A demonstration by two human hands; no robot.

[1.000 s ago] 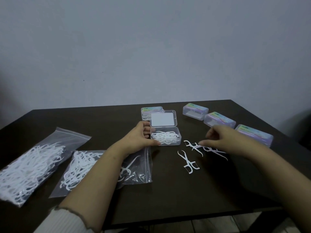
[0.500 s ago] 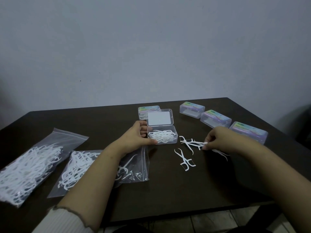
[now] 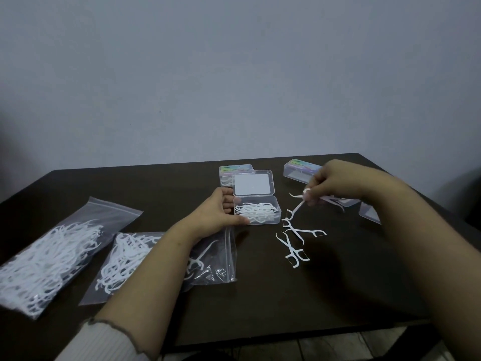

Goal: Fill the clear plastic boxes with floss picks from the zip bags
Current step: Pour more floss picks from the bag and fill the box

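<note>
Dark, matte tabletop [image 3: 260,303], wide and flat. Two soft, crinkled zip bags at left: far-left bag [image 3: 52,259] packed full, nearer bag [image 3: 161,259] partly emptied, mouth toward the boxes. Open clear box [image 3: 257,209], rigid and rectangular, lid [image 3: 254,184] tilted back, partly filled with thin white picks. Left hand [image 3: 213,214] steadying the box's left wall, fingers curled against it. Right hand [image 3: 335,186] raised, fingers pinching one floss pick [image 3: 295,211] by its handle. Loose picks [image 3: 296,243] lying crossed just right of the box. Possible trouble: hooked ends snagging each other, dragging neighbours off; light box sliding if released.
</note>
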